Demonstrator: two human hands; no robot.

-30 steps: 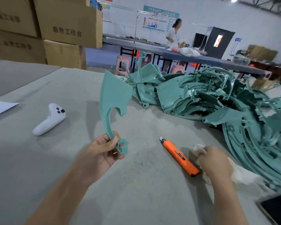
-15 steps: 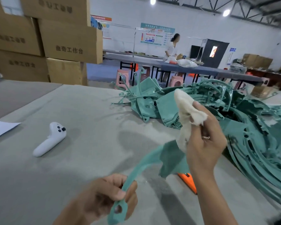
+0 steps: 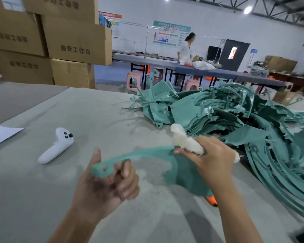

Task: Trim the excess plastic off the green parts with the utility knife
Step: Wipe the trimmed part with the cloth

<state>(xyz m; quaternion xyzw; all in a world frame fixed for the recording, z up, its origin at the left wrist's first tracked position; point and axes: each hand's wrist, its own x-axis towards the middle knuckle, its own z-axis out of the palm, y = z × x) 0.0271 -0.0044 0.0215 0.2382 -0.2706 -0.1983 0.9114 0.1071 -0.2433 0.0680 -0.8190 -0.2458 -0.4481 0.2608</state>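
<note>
My left hand [image 3: 106, 186] grips the ring end of a green plastic part [image 3: 181, 169], which lies nearly flat above the table with its wide blade to the right. My right hand [image 3: 212, 156] holds a white cloth [image 3: 184, 141] bunched against the part's curved stem. The orange utility knife [image 3: 211, 200] lies on the table under the part, only its rear end showing beside my right forearm. A large pile of green parts [image 3: 235, 116] covers the table's right side.
A white handheld controller [image 3: 57, 146] lies on the grey table [image 3: 42, 199] to the left, with a sheet of paper [image 3: 0, 134] at the left edge. Stacked cardboard boxes [image 3: 60, 44] stand behind. A person [image 3: 185, 48] stands at a far table.
My left hand tipped the green part from upright to flat. My right hand lifted the white cloth off the table and brought it down onto the part's stem.
</note>
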